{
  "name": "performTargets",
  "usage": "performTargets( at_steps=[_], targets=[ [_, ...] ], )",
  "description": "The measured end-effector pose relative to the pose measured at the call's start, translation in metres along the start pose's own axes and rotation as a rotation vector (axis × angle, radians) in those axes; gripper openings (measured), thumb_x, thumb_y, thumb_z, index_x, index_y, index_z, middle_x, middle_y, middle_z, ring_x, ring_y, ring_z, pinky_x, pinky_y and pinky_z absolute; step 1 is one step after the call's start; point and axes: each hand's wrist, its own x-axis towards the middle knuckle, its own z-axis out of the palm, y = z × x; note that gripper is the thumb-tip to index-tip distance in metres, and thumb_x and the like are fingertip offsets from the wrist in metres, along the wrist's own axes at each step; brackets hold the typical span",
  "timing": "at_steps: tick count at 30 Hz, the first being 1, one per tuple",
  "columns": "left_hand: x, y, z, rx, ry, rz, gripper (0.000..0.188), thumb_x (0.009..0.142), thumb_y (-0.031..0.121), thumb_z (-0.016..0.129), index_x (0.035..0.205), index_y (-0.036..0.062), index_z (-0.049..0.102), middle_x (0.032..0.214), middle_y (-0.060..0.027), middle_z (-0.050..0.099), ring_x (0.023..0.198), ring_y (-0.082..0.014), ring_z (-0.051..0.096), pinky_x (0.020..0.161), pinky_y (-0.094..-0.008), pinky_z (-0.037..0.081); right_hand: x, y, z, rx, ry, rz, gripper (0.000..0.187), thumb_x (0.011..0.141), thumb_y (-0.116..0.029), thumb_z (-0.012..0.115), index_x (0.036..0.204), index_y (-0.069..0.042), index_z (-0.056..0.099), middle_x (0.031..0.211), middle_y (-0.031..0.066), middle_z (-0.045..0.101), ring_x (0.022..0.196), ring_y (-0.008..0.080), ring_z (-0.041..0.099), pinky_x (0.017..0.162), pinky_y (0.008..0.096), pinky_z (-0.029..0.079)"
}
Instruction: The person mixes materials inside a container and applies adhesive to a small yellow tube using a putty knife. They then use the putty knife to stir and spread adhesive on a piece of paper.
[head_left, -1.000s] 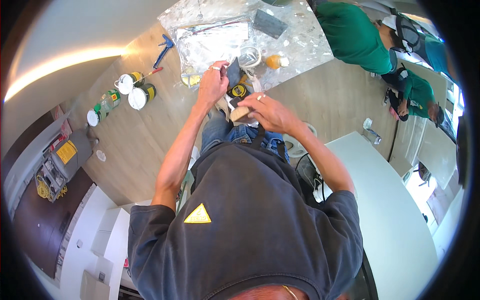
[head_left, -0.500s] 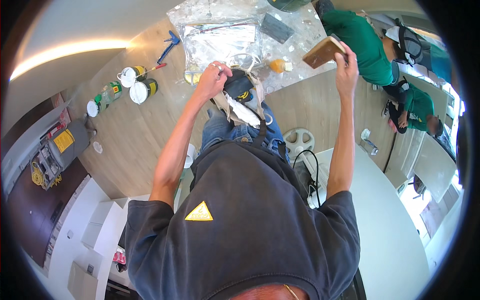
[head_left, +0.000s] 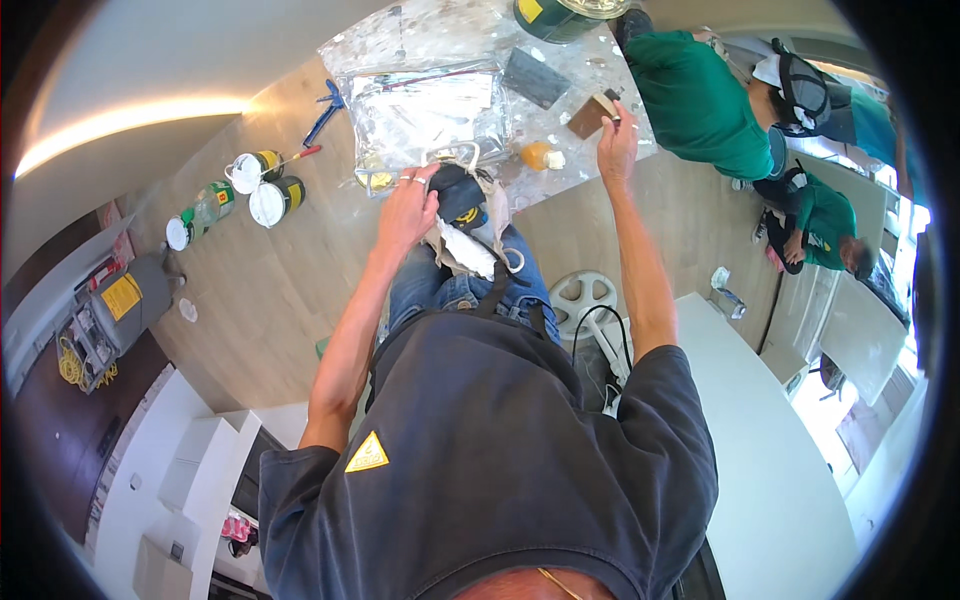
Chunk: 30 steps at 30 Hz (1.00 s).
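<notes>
At the centre of the frame, the left hand rests with curled fingers on a small dark can wrapped in a white rag over the person's knees; how firm that grip is cannot be told. Higher, toward the upper right, the right hand has its grip closed on a brown flat block, raised over the plastic-covered floor sheet. An orange bottle lies between the hands. White-lidded tins stand at upper left.
</notes>
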Motion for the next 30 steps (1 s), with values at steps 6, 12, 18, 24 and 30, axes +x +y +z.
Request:
performTargets(
  at_steps=[6, 12, 18, 24, 30],
  targets=[
    [0.012, -0.012, 0.014, 0.051, -0.033, 0.053, 0.036, 0.088, 0.007, 0.054, 0.123, 0.0112, 0.057, 0.119, -0.0216, 0.057, 0.095, -0.0413, 0.062, 0.082, -0.0486, 0.051, -0.014, 0.044, 0.014, 0.700, 0.220, 0.555, 0.036, 0.097, -0.013, 0.056, 0.129, 0.001, 0.051, 0.113, 0.0119, 0.061, 0.100, 0.0211, 0.061, 0.082, 0.0362, 0.055],
    [0.015, -0.002, 0.010, 0.097, -0.047, 0.039, 0.037, 0.088, 0.007, 0.053, 0.124, 0.0122, 0.057, 0.117, -0.0219, 0.057, 0.093, -0.0412, 0.063, 0.081, -0.0488, 0.051, -0.039, 0.084, 0.024, 0.885, 0.144, 0.876, 0.023, 0.099, -0.013, 0.054, 0.119, -0.001, 0.054, 0.103, 0.0075, 0.060, 0.086, 0.0168, 0.061, 0.084, 0.0370, 0.057],
    [0.018, -0.006, 0.008, 0.108, -0.095, 0.049, 0.041, 0.089, 0.006, 0.053, 0.129, 0.0166, 0.052, 0.114, -0.0198, 0.057, 0.083, -0.0382, 0.064, 0.074, -0.0474, 0.051, -0.072, 0.106, 0.035, 0.928, 0.148, 1.048, 0.029, 0.098, -0.019, 0.057, 0.121, -0.001, 0.051, 0.103, 0.0096, 0.060, 0.090, 0.0209, 0.063, 0.083, 0.0414, 0.058],
    [0.016, 0.000, 0.003, 0.075, -0.080, 0.025, 0.041, 0.088, 0.005, 0.050, 0.127, 0.0165, 0.054, 0.112, -0.0194, 0.058, 0.089, -0.0391, 0.064, 0.077, -0.0481, 0.051, -0.074, 0.096, 0.011, 0.727, -0.012, 1.090, 0.042, 0.097, -0.022, 0.060, 0.131, 0.000, 0.047, 0.115, 0.0121, 0.059, 0.102, 0.0242, 0.063, 0.085, 0.0398, 0.056],
    [0.016, -0.007, 0.003, -0.019, -0.157, 0.094, 0.033, 0.083, 0.001, 0.050, 0.111, 0.0122, 0.064, 0.109, -0.0172, 0.060, 0.090, -0.0373, 0.064, 0.076, -0.0452, 0.051, -0.116, 0.035, -0.035, -0.062, -0.020, 0.492, 0.040, 0.097, -0.021, 0.059, 0.131, -0.001, 0.053, 0.118, 0.0143, 0.060, 0.100, 0.0255, 0.062, 0.088, 0.0360, 0.051]
  ],
)
